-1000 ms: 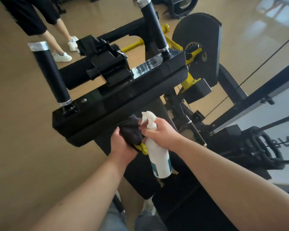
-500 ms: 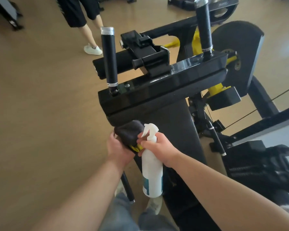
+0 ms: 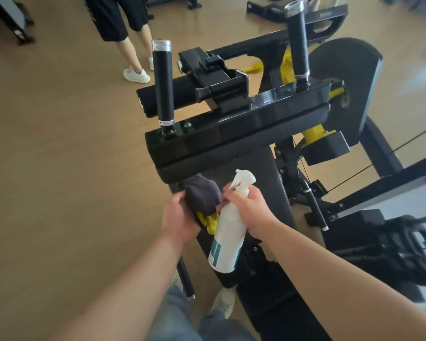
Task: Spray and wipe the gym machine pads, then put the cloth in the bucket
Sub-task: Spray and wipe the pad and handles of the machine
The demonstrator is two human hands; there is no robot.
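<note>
At the near left corner of the machine's black top pad (image 3: 244,156), a bunched dark grey cloth (image 3: 202,196), yellow showing at its lower fold. Set up against the pad's lower edge and overlapping the sloping pad (image 3: 268,193) beneath; true contact hard to judge. Gripped from the left by the left hand (image 3: 180,221), fingers curled round the bundle.

Just beside the cloth, the right hand (image 3: 251,210), wrapped tight round the neck of a white spray bottle (image 3: 228,239), forefinger up at the trigger. Nozzle pointing up and away over the sloping pad, base tilted back toward the wearer, teal label low on the side.

Behind the top pad, a glossy black bar (image 3: 231,126) with two upright black handles, silver-capped, one at the left end (image 3: 162,87) and one at the right (image 3: 298,40). Further back, a black roller pad (image 3: 180,94) under a clamp, yellow frame parts (image 3: 315,134) and a large dark rounded cover (image 3: 342,82).

All around, a tan wood-look floor (image 3: 59,168), shiny toward the upper right. On it at upper left, another person's legs (image 3: 130,48) in black shorts, with a white shoe (image 3: 136,75). Blurred black machinery (image 3: 379,242) along the right edge. At the bottom edge, jeans and a pale shoe (image 3: 223,301).
</note>
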